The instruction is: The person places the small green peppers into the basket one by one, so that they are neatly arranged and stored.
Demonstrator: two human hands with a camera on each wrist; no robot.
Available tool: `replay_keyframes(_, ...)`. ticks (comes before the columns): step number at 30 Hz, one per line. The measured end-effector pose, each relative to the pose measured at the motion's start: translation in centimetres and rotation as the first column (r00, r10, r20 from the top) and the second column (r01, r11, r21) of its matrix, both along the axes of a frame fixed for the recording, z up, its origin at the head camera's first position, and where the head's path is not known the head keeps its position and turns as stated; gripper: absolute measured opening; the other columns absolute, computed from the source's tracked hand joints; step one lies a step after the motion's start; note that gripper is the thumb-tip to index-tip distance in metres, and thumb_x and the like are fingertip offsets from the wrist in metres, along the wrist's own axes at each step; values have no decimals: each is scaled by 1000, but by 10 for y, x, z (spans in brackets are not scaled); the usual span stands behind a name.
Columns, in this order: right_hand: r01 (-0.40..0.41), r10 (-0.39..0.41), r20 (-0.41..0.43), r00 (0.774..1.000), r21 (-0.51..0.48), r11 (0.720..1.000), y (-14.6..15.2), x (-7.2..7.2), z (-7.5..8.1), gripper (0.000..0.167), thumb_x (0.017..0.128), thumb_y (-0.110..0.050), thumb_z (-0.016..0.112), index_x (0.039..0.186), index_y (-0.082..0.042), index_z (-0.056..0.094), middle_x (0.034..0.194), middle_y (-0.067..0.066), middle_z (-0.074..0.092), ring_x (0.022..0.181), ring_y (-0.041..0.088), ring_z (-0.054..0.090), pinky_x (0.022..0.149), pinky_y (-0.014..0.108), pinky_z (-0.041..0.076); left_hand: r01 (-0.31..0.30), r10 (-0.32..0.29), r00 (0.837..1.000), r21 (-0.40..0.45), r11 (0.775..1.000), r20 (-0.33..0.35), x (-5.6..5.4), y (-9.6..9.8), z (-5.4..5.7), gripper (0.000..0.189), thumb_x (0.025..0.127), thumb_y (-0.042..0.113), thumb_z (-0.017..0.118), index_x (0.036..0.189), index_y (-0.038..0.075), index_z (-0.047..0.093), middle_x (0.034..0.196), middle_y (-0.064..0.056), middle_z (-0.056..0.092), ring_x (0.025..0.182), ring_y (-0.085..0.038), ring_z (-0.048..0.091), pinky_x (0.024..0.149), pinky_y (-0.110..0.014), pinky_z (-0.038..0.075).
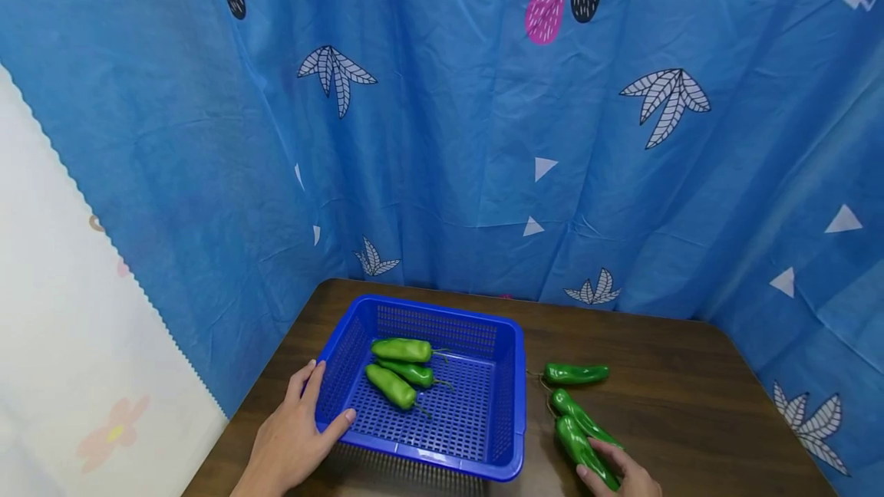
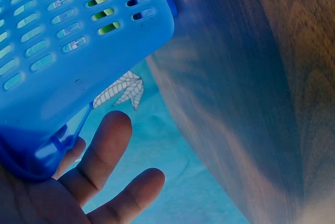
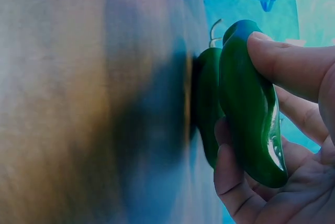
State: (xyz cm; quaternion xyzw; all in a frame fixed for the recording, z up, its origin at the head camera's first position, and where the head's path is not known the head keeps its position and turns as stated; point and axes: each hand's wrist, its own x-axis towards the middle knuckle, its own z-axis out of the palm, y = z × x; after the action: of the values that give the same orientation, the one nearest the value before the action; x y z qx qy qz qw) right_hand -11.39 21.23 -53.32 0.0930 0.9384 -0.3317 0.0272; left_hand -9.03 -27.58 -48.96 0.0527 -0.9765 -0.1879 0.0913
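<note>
A blue plastic basket (image 1: 507, 405) with slotted walls holds three light and mid-green peppers (image 1: 402, 350). My left hand (image 1: 290, 428) rests at its near left corner, thumb over the rim, the other fingers along the left side. In the left wrist view those fingers (image 2: 104, 153) are fairly straight beside the rim. To the basket's right, my right hand (image 1: 625, 474) pinches a dark green pepper (image 3: 246, 98) between thumb and fingers. A second dark green pepper (image 1: 580, 414) lies right beside it, and a third (image 1: 576, 373) lies farther back.
Everything sits on a dark brown wooden table (image 1: 677, 390). A blue patterned curtain (image 1: 470, 136) hangs behind and to the sides of the table. At the left a white cloth (image 1: 69, 290) with a faint flower print hangs alongside.
</note>
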Motion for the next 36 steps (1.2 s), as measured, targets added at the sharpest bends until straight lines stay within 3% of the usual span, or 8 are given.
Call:
replay_keyframes(6, -2, 1, -90, 996, -4, 1000, -5, 3, 14, 56, 78, -40, 85, 123, -10, 70, 113, 19, 74, 92, 31, 72, 71, 38, 53, -3, 3, 1000, 6, 1000, 4, 1, -1, -2, 103, 85, 79, 53, 156, 7, 33, 157, -16, 32, 111, -39, 67, 62, -45, 54)
replay_keyframes(17, -26, 30, -106, 994, 34, 999, -11, -3, 38, 54, 82, -38, 82, 127, -13, 68, 117, 19, 72, 84, 17, 65, 67, 29, 43, -5, 5, 1000, 14, 1000, -6, 2, -2, -3, 101, 86, 77, 55, 156, 8, 33, 158, -16, 32, 111, -38, 67, 61, -44, 53)
replay_keyframes(26, -64, 62, -130, 990, -12, 998, -26, -11, 60, 56, 85, -40, 80, 132, -13, 64, 123, 14, 71, 102, 27, 69, 72, 33, 50, -5, 5, 1000, 30, 1000, 15, 2, -2, -1, 102, 86, 78, 54, 157, 9, 32, 158, -15, 31, 108, -36, 68, 59, -41, 52)
replay_keyframes(36, -84, 75, -257, 964, -27, 996, -47, -17, 78, 47, 89, -35, 77, 131, -19, 65, 118, 12, 73, 98, 25, 70, 75, 38, 54, 2, -2, 1000, 23, 1000, 15, 1, -3, -2, 103, 85, 81, 51, 157, 11, 32, 159, -14, 31, 106, -34, 69, 62, -43, 52)
